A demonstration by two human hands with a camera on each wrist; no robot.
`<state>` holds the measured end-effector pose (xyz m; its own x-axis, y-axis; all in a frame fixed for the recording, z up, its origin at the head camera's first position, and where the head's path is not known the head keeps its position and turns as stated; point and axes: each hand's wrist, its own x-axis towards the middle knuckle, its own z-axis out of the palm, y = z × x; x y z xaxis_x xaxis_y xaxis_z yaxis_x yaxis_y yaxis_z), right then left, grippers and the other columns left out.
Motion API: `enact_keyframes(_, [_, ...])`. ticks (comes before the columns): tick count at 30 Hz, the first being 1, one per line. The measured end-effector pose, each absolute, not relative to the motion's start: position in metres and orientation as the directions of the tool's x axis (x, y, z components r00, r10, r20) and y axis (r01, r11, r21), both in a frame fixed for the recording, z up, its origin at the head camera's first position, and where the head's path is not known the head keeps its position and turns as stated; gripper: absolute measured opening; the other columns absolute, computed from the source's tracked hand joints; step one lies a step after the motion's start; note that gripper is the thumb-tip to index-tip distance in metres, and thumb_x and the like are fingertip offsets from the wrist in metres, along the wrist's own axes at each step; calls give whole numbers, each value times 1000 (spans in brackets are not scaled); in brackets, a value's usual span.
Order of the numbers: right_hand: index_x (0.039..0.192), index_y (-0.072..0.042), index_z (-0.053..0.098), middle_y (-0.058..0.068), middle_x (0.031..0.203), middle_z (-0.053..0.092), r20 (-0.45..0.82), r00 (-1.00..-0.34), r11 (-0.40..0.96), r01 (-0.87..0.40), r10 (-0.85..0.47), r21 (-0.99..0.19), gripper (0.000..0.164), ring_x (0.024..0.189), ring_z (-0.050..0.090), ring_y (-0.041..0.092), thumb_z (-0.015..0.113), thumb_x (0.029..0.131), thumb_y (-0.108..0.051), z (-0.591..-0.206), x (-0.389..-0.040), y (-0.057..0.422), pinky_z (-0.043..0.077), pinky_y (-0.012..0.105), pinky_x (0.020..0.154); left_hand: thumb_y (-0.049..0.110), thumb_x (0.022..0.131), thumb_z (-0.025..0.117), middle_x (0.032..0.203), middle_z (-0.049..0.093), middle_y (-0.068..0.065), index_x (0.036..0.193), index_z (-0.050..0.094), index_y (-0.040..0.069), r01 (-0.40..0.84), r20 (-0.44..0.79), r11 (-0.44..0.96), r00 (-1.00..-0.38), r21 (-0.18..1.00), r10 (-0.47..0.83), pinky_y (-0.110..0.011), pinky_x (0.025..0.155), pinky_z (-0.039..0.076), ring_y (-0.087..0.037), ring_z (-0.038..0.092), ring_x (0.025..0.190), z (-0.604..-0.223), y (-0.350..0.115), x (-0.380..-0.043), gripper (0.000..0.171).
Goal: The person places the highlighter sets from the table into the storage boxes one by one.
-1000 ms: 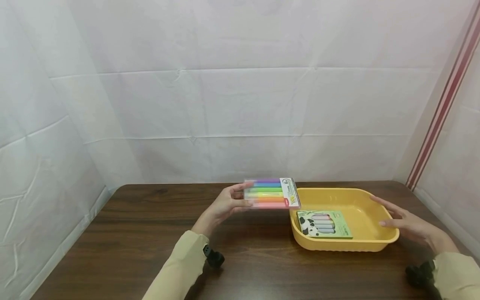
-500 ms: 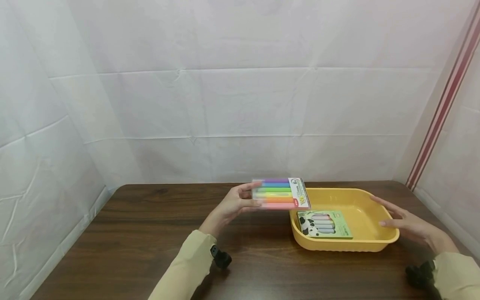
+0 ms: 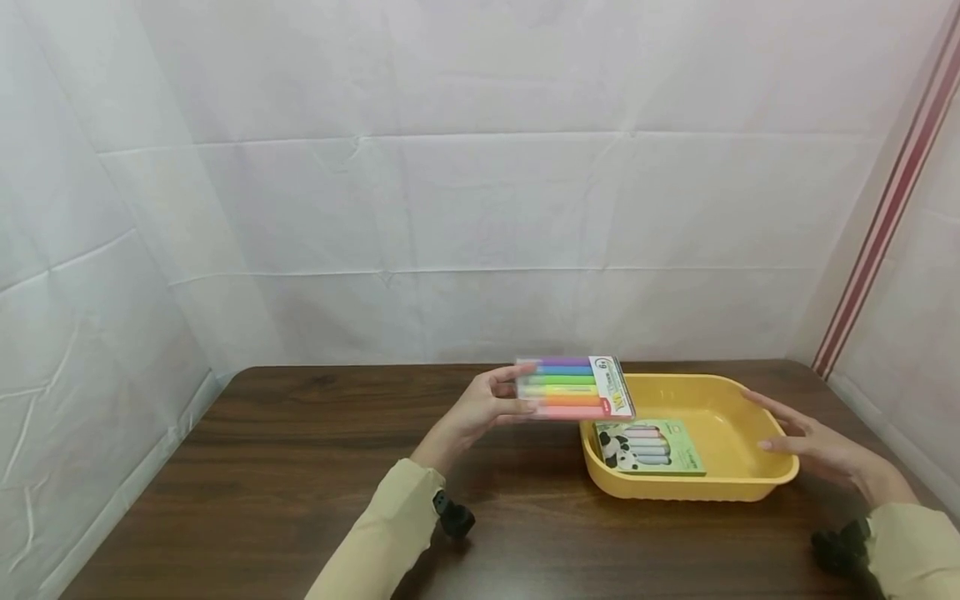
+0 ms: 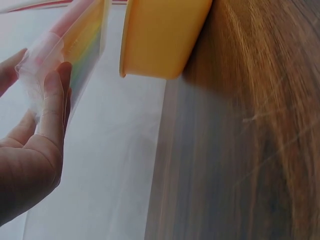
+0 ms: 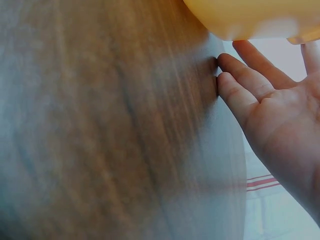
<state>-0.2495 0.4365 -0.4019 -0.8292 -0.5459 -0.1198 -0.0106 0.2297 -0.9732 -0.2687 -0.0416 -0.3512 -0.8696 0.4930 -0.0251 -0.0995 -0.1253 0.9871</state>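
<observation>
My left hand [image 3: 480, 408] pinches the left end of a clear pack of highlighters [image 3: 566, 389], coloured from purple to pink, with a white label at its far end. The pack is held up off the table, its right end overlapping the left rim of a yellow tray [image 3: 738, 429] in the head view. Inside that tray, at the left, lies a green panda box [image 3: 682, 452] with pastel pens pictured on it. My right hand [image 3: 832, 454] holds the tray's right end, thumb over the rim and other fingers outside. In the right wrist view two fingertips [image 5: 227, 80] reach down to the tabletop.
The tray stands on a dark wooden table [image 3: 300, 467], toward its right side. A white cloth [image 3: 480, 208] hangs behind the table and along both sides, with a red stripe [image 3: 892, 208] at the right corner.
My left hand has carried the pack of highlighters rightward, a little farther over the tray's left rim. The right hand, the tray and the green box stay in place.
</observation>
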Motion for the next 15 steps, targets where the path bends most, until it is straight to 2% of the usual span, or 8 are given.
enact_keyframes(5, [147,-22,3,-25,124,29,-123,-832,239,-12,-542,-971,71,109,49,1,44,93,-1,-402,-250,437,47,28,85,-7,80,61,97,54,-11,134,43,3,-108,-31,-127,-867,986,497,-47,91,42,-15,59,83,-349,-36,-267,58])
enact_keyframes(15, [148,-21,3,-25,124,29,-124,-838,245,-12,-532,-969,72,109,48,-1,45,93,-1,-400,-249,436,47,26,84,-8,80,61,97,54,-11,133,43,1,-107,-27,-131,-863,986,504,-41,86,48,-15,58,82,-349,-25,-267,57])
